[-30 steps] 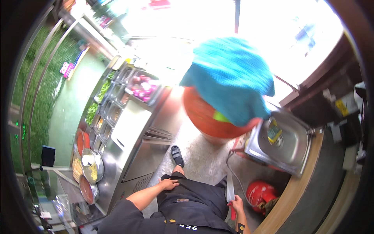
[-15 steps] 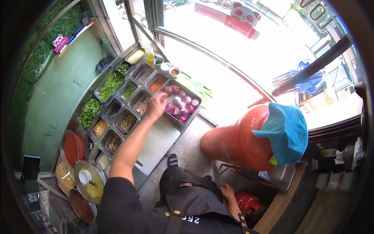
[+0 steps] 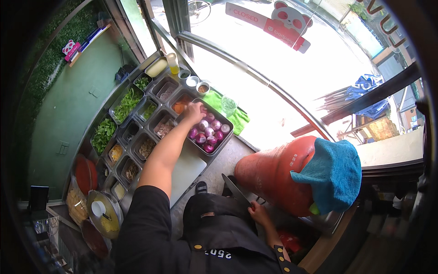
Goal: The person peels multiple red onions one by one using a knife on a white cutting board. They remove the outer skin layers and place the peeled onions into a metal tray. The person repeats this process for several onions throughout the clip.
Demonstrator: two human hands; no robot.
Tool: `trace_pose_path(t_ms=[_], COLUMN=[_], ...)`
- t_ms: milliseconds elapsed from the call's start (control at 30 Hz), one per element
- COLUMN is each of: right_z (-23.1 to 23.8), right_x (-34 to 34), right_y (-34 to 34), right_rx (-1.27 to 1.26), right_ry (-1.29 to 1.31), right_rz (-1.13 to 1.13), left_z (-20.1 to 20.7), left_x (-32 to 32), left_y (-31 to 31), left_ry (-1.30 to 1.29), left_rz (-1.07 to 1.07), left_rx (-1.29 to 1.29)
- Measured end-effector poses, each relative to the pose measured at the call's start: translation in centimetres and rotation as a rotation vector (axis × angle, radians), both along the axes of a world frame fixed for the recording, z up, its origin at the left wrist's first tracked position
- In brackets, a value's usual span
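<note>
My left hand (image 3: 194,113) reaches over the far left corner of a metal tray (image 3: 219,148) of peeled red onions (image 3: 209,131). Its fingers curl down around an onion in that corner, which they partly cover. My right hand (image 3: 258,213) is low by my lap, closed on the handle of a kitchen knife (image 3: 235,187). The blade points forward and left, away from the tray. A white cutting board (image 3: 187,171) lies on the counter below the tray, partly under my left arm.
Left of the tray stand metal pans of greens (image 3: 127,108), carrots (image 3: 179,106) and mushrooms (image 3: 131,169). A bottle (image 3: 173,64) and small cups (image 3: 192,81) line the back edge beside a green cloth (image 3: 239,122) and a glass (image 3: 228,105). A red gas cylinder (image 3: 271,173) with a blue towel (image 3: 333,169) stands right.
My left hand has moved right and down into the tray's corner. My right hand has risen, bringing the knife up and forward into fuller view. The view has shifted slightly.
</note>
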State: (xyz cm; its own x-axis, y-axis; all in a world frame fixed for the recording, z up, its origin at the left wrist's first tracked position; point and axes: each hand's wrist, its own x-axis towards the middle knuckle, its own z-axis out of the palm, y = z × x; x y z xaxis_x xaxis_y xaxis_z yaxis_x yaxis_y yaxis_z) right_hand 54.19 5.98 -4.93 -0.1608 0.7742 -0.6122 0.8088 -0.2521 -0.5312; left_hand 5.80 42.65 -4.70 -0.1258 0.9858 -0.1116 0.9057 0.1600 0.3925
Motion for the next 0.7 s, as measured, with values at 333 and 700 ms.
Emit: trace_pose_path(t_ms=[333, 700], right_z=[-0.1, 3.2], right_x=[-1.9, -16.4], right_y=[4.6, 7.0], right_rx=[0.064, -0.039], right_ry=[0.172, 0.362], right_rz=[0.232, 0.396], left_z=[6.6, -3.1], left_x=[-1.7, -2.4], left_y=[-15.3, -40.5], left_ry=[-0.373, -0.507], left_rz=[0.229, 0.484], left_rx=[0.621, 0.346])
